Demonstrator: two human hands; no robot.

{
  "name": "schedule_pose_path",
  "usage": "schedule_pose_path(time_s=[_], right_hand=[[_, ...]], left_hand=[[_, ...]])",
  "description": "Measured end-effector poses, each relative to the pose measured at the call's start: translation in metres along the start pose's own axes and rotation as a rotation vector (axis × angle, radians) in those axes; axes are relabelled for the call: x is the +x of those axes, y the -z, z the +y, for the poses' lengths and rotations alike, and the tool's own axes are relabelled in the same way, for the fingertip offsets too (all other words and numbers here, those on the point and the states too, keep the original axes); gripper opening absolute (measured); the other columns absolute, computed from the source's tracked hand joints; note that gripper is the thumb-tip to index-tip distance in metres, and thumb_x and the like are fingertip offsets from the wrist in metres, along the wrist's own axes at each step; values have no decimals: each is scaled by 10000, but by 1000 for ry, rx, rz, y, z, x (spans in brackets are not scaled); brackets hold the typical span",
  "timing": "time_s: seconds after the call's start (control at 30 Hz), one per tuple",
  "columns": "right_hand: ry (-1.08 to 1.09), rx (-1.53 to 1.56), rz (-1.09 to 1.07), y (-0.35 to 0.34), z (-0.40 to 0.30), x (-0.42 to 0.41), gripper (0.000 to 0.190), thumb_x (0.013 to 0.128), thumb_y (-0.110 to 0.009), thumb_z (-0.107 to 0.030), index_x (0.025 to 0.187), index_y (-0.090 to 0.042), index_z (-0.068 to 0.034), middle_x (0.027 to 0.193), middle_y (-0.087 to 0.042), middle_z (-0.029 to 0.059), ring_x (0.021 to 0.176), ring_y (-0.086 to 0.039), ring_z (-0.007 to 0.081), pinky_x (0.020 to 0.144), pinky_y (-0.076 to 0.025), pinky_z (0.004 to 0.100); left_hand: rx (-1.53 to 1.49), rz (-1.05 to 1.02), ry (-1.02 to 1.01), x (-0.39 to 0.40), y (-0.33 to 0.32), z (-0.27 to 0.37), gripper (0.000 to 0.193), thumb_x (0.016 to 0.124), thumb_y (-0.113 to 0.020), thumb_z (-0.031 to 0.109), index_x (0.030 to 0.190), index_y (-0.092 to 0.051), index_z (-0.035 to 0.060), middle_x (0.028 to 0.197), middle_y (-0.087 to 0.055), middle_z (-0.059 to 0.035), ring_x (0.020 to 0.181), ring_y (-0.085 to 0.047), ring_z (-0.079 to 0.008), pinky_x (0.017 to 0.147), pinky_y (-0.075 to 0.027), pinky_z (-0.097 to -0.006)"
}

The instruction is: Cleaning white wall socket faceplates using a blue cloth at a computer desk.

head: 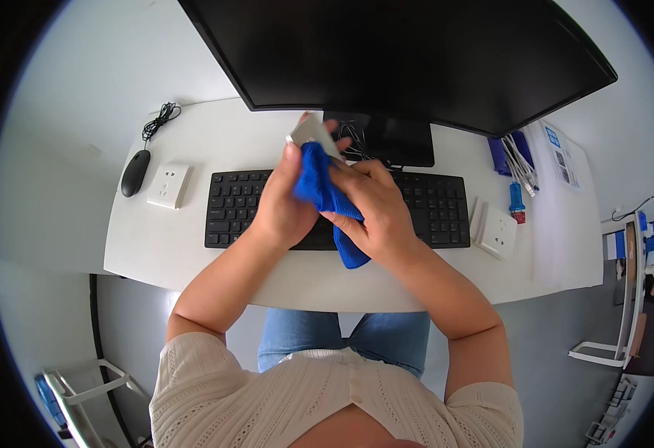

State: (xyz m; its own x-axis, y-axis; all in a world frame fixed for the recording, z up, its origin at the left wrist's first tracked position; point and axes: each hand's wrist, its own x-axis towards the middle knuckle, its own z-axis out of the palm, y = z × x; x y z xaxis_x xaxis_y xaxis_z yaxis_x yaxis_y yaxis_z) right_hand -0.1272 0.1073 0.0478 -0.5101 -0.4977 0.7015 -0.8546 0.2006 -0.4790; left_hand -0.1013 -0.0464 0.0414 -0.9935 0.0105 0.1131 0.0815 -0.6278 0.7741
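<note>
Above the black keyboard (pixel 447 210), my left hand (pixel 285 201) grips a small white plastic piece (pixel 311 131), seen edge-on and partly hidden; it may be a wall socket. A blue cloth (pixel 317 173) is bunched in my right hand (pixel 380 210), pressed against the white piece, with its lower end hanging down over the keyboard's front edge. The fingertips beyond the white piece are blurred. A white wall socket (pixel 167 185) lies left of the keyboard, and another white socket (pixel 496 229) lies at its right.
A large black monitor (pixel 405 56) stands at the back on its base (pixel 411 140). On the left is a black mouse (pixel 135 173) with a coiled cable. Right are a purple pouch (pixel 498 159), white cables (pixel 517 162), a blue connector (pixel 515 196) and a clear plastic sheet (pixel 554 224). A person is far right.
</note>
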Motion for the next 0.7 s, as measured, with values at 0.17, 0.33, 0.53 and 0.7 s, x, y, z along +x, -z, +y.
schedule_pose_path(time_s=[0.17,0.33,0.53,0.7], right_hand=[[230,-164,-128,-2,3,3,409,660,-761,-97,1061,-693,-134,1169,-623,23,934,-591,244,828,-518,360],[46,-296,112,32,17,9,456,613,-701,4,1058,-702,-98,1061,-603,65,882,-588,269,736,-510,366],[168,-361,79,20,2,7,547,584,-758,-18,1121,-710,-111,989,-581,49,793,-591,227,672,-511,346],[129,-400,95,-2,5,2,604,613,-779,-74,1204,-652,-77,1061,-560,55,796,-599,219,665,-530,326]], left_hand=[[-182,-186,25,15,13,12,858,931,-308,718,1543,-201,126,1415,-437,-259,1241,-518,-410,1029,-465,-523],[-179,-136,106,15,8,15,813,942,-292,711,1538,-238,160,1425,-466,-176,1268,-514,-332,1045,-452,-487],[-225,-123,281,5,-11,1,768,962,-161,698,1486,-370,177,1363,-529,-78,1289,-492,-267,1091,-406,-433],[-98,-143,194,0,-8,-11,700,1008,-146,619,1465,-399,152,1321,-547,-74,1276,-501,-244,1087,-407,-415]])
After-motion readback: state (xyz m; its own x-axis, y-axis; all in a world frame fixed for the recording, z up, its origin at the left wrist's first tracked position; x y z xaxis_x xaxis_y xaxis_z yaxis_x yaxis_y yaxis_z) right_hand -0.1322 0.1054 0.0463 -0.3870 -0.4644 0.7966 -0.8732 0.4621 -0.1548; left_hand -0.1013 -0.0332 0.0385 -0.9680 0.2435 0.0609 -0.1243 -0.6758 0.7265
